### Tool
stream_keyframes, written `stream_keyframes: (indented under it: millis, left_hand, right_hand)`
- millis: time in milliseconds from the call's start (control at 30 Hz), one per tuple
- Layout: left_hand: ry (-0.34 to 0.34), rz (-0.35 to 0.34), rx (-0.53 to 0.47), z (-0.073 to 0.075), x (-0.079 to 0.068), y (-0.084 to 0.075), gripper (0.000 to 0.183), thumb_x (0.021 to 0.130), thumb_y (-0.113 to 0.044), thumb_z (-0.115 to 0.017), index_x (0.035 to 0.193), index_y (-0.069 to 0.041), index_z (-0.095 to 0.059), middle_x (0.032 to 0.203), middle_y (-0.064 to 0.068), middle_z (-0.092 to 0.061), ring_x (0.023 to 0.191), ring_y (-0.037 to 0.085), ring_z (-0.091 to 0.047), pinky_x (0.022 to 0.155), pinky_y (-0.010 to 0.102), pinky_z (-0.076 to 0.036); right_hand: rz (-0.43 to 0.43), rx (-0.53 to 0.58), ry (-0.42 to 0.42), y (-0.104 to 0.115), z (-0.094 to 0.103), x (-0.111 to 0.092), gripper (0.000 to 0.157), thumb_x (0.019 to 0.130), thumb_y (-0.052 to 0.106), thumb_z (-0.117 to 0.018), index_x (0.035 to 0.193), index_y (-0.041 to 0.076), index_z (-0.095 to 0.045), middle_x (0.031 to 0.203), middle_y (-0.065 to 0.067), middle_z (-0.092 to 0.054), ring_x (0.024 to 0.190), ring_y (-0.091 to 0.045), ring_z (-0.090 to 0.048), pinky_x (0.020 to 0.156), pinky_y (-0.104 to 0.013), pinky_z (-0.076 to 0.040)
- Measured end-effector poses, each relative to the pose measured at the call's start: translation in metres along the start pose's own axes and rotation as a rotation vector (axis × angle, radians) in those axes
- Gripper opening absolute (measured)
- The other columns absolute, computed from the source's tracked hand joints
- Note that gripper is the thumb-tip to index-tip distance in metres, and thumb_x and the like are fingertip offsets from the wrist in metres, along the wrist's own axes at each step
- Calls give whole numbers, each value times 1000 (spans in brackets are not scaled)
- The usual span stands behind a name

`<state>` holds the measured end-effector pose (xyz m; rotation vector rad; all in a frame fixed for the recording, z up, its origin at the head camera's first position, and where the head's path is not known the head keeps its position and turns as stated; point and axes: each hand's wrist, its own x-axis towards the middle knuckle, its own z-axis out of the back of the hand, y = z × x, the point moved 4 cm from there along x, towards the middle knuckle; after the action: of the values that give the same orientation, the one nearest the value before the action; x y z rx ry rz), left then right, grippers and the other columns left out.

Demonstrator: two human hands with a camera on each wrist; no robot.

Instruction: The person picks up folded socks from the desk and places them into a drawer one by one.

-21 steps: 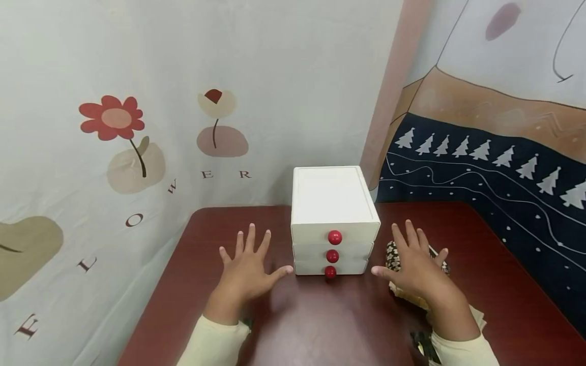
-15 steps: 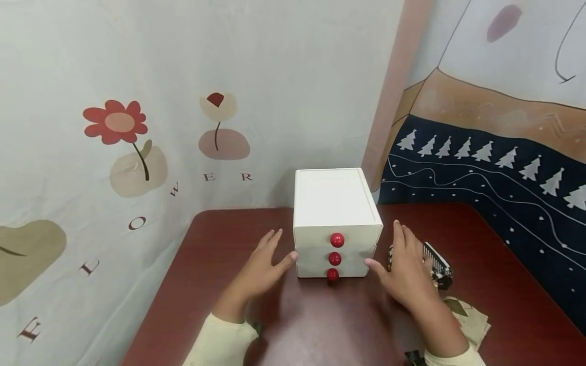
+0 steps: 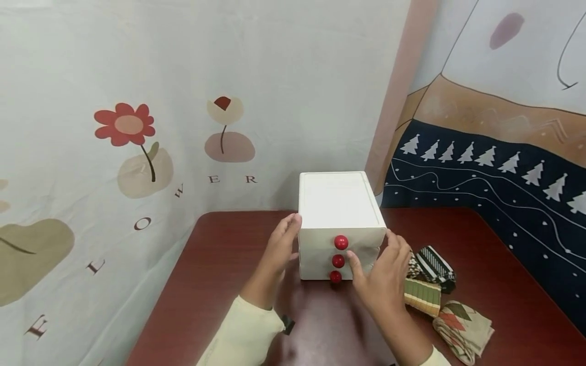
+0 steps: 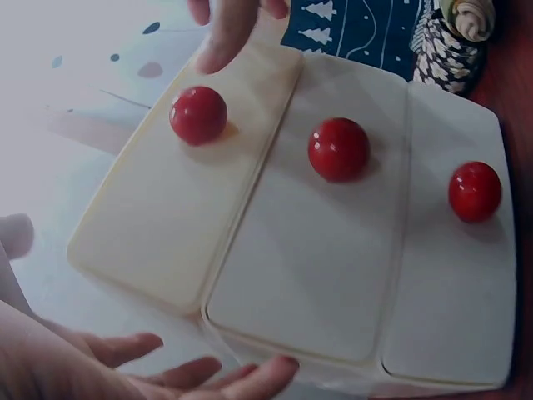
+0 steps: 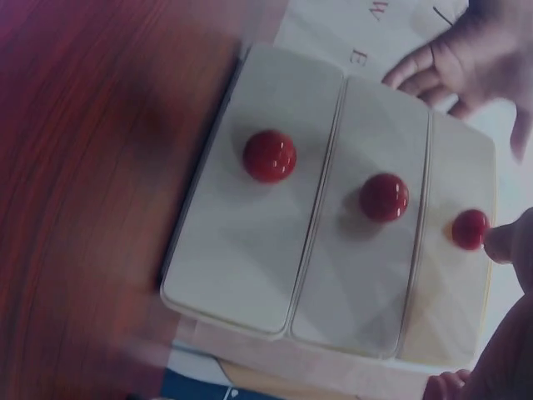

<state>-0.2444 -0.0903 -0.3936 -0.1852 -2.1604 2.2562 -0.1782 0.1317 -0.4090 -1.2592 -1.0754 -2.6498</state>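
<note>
Far left: pale wall cloth [image 3: 183,66] with a printed red flower [image 3: 128,124]. Then my left hand [image 3: 278,248], at the left side of the white drawer box [image 3: 336,201]. Its fingers are apart and clamped on nothing; contact with the box wall I cannot confirm.

Centre: the box sits upright near the far edge of the red-brown surface [image 3: 229,259]. Three drawers, all apparently pushed in; top knob [image 3: 341,242], middle knob [image 3: 338,261] and bottom knob [image 3: 335,277] face me.

Next, my right hand [image 3: 384,274], at the box's right front. Thumb and fingers stand apart, thumb close to the knobs, not clamped; whether it touches the top knob I cannot tell.

Right: folded cloths, possibly socks. Black-and-white cloth [image 3: 436,265] behind, green striped cloth [image 3: 423,295] nearer, beige patterned cloth [image 3: 463,325] nearest me.

Step in hand, my judgement: bringing both hands to the box. Next move would call for the left hand to steady its side while the right pinches a knob and draws straight; pulling unbraced might drag the whole box.
</note>
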Motion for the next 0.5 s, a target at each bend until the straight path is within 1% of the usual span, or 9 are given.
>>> stream_keyframes:
  millis: [67, 167, 267, 333, 400, 500]
  left_hand:
    - [-39, 24, 2, -4, 3, -2, 76, 111, -57, -55, 169, -11, -37, 171, 21, -42, 158, 47, -41, 114, 78, -44]
    - [-86, 60, 15, -7, 5, -5, 70, 108, -50, -61, 164, -12, -45, 163, 18, -51, 147, 43, -53, 110, 71, -50]
    - [-111, 84, 18, -8, 5, -7, 64, 106, -43, -63, 160, -13, -50, 158, 16, -56, 133, 37, -61, 103, 62, -54]
    - [-119, 92, 23, -8, 6, -7, 62, 105, -41, -64, 159, -13, -51, 156, 16, -57, 130, 35, -62, 101, 59, -54]
    - [-125, 97, 25, -9, 6, -7, 64, 104, -41, -64, 160, -12, -51, 157, 16, -57, 131, 36, -63, 102, 62, -54]
    - [-128, 103, 20, -9, 5, -8, 65, 104, -41, -66, 160, -12, -50, 159, 17, -56, 136, 39, -61, 107, 68, -52]
  right_hand:
    - [20, 12, -23, 4, -3, -1, 87, 86, 23, -92, 146, -11, -40, 133, -38, -47, 120, -52, -48, 102, -65, -41]
    - [16, 8, -28, 11, -10, -3, 74, 89, 24, -88, 139, -10, -46, 123, -33, -55, 111, -48, -55, 95, -61, -45]
    - [-20, 2, -10, 17, -18, -5, 64, 90, 26, -87, 134, -7, -53, 116, -28, -63, 103, -45, -61, 86, -57, -46]
    - [-28, 0, -3, 21, -22, -5, 57, 90, 25, -87, 130, -4, -59, 108, -23, -68, 95, -41, -64, 81, -54, -46]
    - [-8, -9, -3, 23, -26, -5, 49, 90, 23, -88, 124, -2, -63, 100, -19, -71, 88, -36, -67, 76, -51, -46]
    - [47, -33, -13, 27, -29, -4, 38, 89, 19, -88, 116, 0, -67, 87, -14, -72, 77, -31, -67, 72, -48, -43]
